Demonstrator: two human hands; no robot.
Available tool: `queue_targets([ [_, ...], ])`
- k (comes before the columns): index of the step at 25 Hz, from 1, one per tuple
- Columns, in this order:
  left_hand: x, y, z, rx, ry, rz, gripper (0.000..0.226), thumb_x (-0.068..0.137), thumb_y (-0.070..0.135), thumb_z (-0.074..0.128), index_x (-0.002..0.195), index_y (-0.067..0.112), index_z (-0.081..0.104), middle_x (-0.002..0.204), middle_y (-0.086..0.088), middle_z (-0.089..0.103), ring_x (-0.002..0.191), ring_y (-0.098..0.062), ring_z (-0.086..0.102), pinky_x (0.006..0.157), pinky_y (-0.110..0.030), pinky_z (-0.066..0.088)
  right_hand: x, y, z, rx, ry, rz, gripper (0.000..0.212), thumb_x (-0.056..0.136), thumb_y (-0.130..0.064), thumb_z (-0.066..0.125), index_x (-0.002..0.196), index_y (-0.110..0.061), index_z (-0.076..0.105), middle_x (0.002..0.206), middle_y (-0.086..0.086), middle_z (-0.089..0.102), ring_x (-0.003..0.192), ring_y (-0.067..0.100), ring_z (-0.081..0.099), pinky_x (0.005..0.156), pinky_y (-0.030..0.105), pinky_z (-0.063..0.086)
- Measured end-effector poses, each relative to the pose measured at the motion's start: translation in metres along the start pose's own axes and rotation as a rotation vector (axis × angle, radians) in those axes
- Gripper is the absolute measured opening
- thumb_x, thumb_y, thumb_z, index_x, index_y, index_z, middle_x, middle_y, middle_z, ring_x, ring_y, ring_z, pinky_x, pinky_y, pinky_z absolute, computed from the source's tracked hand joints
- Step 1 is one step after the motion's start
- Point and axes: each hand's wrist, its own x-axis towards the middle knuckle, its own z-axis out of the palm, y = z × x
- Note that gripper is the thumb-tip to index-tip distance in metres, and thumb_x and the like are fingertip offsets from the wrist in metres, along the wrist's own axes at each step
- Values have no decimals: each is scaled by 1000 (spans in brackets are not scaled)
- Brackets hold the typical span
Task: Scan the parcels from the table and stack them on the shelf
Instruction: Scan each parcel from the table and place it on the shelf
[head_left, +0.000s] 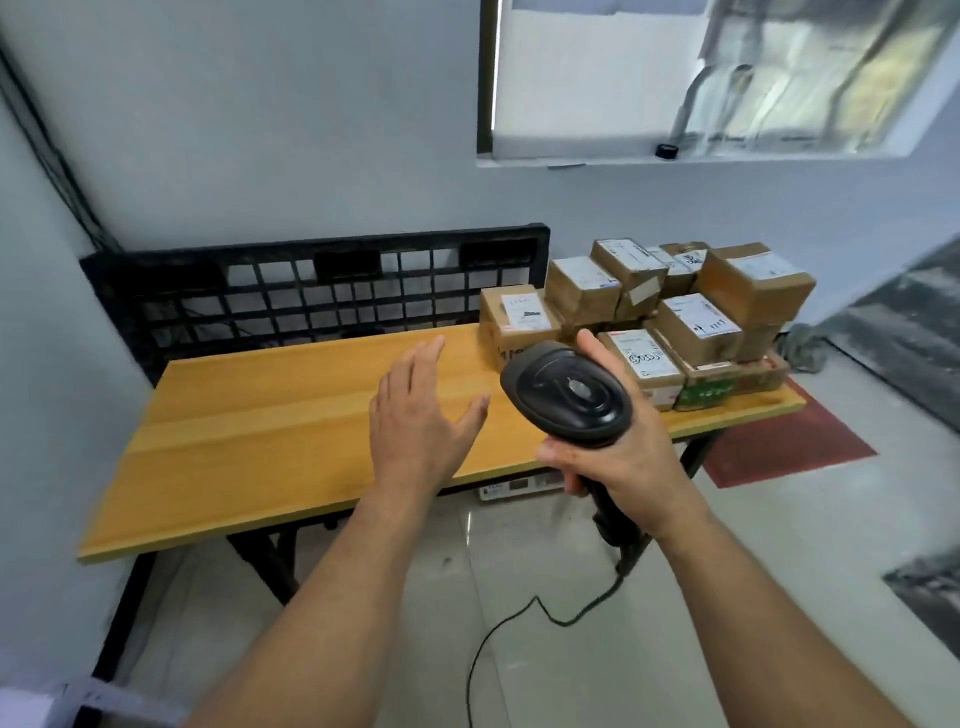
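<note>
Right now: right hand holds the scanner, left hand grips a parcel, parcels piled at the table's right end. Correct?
No. Head view: the left hand grips nothing; it is open above the table. The rest holds: right hand holds the scanner, parcels piled at the table's right end.
</note>
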Motion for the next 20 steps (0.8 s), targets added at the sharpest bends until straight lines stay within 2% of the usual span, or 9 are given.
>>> queue_targets([
  [3,17,19,32,-33,-47,50,72,85,49,63,145,23,34,144,0,41,132,-18,37,107,-33,32,7,12,-30,-18,63,28,101,70,5,81,141,-49,34,129,9,58,61,9,66,50,32,52],
  [7,40,47,77,-82,-93,70,68,86,46,64,144,25,35,145,2,41,133,-16,36,108,-34,31,25,28,-77,-35,136,46,99,70,6,82,133,-56,36,126,12,58,58,10,65,49,29,51],
  [14,92,121,176,-120,-127,-4,66,88,46,61,145,25,34,147,3,39,135,-15,33,111,-37,31,88,61,-199,-75,140,81,101,69,5,83,132,-59,37,128,9,58,58,15,66,53,39,55],
  [20,143,215,266,-168,-179,-4,64,90,50,56,146,28,33,147,6,38,135,-14,34,108,-36,36,137,82,-329,-124,188,99,100,69,5,83,129,-60,38,105,11,65,49,21,60,49,32,51],
])
